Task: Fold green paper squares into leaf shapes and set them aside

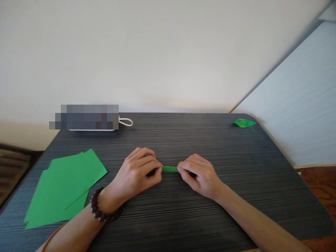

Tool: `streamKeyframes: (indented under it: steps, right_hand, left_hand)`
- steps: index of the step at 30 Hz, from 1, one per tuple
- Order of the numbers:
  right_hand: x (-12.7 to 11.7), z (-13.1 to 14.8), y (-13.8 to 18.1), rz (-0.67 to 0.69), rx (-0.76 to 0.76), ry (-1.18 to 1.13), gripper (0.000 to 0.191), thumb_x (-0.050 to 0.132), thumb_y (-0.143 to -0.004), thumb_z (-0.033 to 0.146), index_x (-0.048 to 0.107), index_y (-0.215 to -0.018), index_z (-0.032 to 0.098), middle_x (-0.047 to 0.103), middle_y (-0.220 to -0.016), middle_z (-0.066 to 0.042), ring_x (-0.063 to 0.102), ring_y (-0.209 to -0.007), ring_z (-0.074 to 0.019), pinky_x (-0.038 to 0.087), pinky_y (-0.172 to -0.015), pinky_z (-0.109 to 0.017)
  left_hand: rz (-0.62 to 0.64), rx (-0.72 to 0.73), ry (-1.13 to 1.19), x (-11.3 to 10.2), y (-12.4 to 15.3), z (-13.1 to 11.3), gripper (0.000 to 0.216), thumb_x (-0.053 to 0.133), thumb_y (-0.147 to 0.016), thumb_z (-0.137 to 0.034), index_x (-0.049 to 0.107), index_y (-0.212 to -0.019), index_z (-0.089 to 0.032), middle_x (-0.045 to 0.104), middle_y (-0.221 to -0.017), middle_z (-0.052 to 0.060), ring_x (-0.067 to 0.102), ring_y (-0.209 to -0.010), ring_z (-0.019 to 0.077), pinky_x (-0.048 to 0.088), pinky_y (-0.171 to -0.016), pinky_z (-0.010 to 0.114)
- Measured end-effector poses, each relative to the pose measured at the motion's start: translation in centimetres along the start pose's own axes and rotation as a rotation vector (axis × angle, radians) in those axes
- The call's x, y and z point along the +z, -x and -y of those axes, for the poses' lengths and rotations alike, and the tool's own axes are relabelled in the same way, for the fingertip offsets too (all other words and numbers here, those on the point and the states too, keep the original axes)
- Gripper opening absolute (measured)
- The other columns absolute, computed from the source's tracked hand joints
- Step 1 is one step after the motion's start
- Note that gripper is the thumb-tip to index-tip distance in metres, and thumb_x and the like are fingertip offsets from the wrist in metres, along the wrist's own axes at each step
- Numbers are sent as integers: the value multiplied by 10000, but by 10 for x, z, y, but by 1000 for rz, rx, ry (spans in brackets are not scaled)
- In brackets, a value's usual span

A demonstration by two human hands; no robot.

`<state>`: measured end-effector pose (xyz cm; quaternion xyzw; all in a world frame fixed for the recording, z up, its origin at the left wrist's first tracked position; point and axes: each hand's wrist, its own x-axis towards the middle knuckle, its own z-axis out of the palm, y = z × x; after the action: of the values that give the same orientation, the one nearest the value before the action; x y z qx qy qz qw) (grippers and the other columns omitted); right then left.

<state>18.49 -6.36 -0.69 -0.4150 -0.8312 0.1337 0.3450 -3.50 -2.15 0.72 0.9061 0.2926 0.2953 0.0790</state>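
A narrow folded strip of green paper (169,169) stretches between my two hands, low over the middle of the dark table. Its left end is pinched between the thumb and fingers of my left hand (139,169), which wears a dark bead bracelet (98,206) at the wrist. My right hand (201,175) pinches the other end the same way. Both ends of the strip are mostly hidden by my fingers.
Several loose green paper sheets (60,185) lie overlapped at the left of the table (168,217). A blurred-out box-like object (90,119) with a white loop (126,121) stands at the back left. One folded green paper piece (244,123) rests at the far right corner.
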Motion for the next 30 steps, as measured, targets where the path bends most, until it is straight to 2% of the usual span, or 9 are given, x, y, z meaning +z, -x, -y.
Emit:
streamKeyframes:
  steps: [8,16,19,22,24,27,30]
  right_hand:
    - [-4,2,-1,-59,87,-87,137,476,-879,167,600,-828,187,659,-727,-13,573,-637,-126,453,-645,-273]
    - [-6,-1,-1,-100,212,-155,115,498,-863,170,605,-823,185,657,-715,-1,584,-632,-116,451,-632,-244]
    - [-5,-2,-2,-74,209,-147,110,495,-863,174,595,-819,187,646,-717,-1,580,-645,-118,444,-641,-243]
    - [-2,-2,-3,-23,170,-94,111,487,-869,186,578,-805,193,619,-700,5,550,-629,-115,428,-638,-245]
    - [-1,-1,-4,7,120,-52,106,482,-871,187,570,-813,194,607,-698,4,534,-628,-117,420,-647,-251]
    - [1,0,-5,36,61,-6,107,470,-872,173,566,-830,192,601,-705,-5,527,-641,-123,416,-658,-259]
    - [2,0,-6,50,42,20,115,459,-874,166,561,-825,189,591,-699,-9,512,-637,-127,411,-652,-264]
  left_hand:
    - [-29,-21,48,2,3,3,97,558,-767,-87,602,-753,-174,634,-709,16,559,-808,176,490,-742,323]
    - [123,-37,58,-1,2,4,137,483,-820,-100,563,-726,-158,570,-700,36,522,-797,183,478,-751,337]
    - [129,-115,80,-2,2,3,95,476,-823,-130,570,-822,-146,590,-792,60,526,-816,196,470,-767,361]
    - [152,-160,153,-4,2,-1,223,459,-807,-161,549,-1009,-136,597,-958,94,534,-888,216,465,-806,384]
    - [190,-128,209,-4,0,-4,306,425,-797,-162,536,-1081,-133,602,-1017,103,533,-927,232,451,-838,408]
    - [249,-56,288,-6,-2,-8,337,378,-793,-177,569,-1066,-128,626,-1005,99,535,-916,249,429,-848,441]
    - [256,-35,343,-8,-3,-9,372,341,-802,-215,587,-1068,-128,640,-979,98,537,-892,255,425,-823,447]
